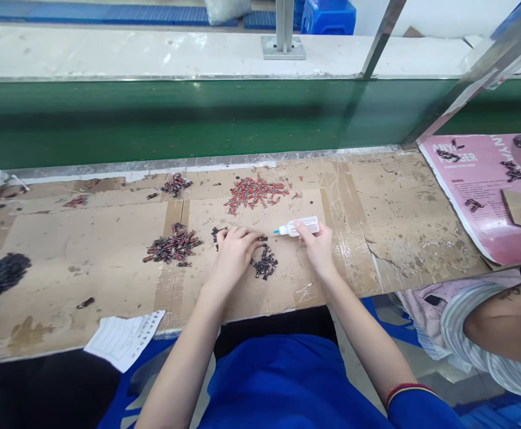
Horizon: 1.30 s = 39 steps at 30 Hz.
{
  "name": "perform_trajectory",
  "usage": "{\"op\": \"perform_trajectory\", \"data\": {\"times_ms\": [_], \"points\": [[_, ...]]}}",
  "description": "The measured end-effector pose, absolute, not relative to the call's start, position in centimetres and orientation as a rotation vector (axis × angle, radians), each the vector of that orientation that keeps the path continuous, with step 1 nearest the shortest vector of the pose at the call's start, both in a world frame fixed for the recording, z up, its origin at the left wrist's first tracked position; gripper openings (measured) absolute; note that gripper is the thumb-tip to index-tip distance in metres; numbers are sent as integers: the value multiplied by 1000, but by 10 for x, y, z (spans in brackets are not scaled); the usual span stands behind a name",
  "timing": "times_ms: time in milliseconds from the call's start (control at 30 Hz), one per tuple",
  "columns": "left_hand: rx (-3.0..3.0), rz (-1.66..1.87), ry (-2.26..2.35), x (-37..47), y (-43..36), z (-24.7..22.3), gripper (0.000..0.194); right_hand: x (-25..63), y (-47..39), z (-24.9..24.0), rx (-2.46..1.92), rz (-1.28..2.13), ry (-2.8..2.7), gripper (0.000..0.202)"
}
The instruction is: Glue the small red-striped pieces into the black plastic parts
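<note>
My right hand (319,247) is closed around a small clear squeeze bottle (306,226), which lies nearly level with its thin blue tip (277,231) pointing left. That tip is close to a small black part (263,239) pinched in the fingertips of my left hand (236,250). Under those fingertips, a small pile of black-and-metal parts (264,263) rests on the cardboard. Another few dark pieces (216,233) show behind my left hand, partly hidden by it. Beyond both hands spreads a heap of red parts with metal ends (256,193).
Left of my hands are a pile of red-and-black parts (173,245), a smaller pile (176,184) and a black heap (10,272). A paper sheet (126,339) overhangs the front edge. A green-sided ledge (153,122) borders the back. Another person's arm (506,310) is at right.
</note>
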<state>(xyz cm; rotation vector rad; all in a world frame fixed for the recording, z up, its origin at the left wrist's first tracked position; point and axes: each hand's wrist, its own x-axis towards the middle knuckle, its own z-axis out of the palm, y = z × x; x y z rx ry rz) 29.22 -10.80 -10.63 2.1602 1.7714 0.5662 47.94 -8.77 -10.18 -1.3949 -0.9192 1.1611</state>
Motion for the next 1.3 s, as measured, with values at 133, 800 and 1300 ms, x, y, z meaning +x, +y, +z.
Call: {"op": "perform_trajectory", "data": {"times_ms": [133, 800, 1300], "points": [[2042, 645, 1742, 288, -110, -108, 21, 470, -92, -107, -1402, 1121, -985, 28], [1881, 725, 1716, 286, -104, -109, 10, 469, -100, -113, -1469, 1030, -1122, 23], [1845, 716, 1727, 285, -103, -106, 7, 469, -99, -112, -1455, 1055, -1118, 22]]}}
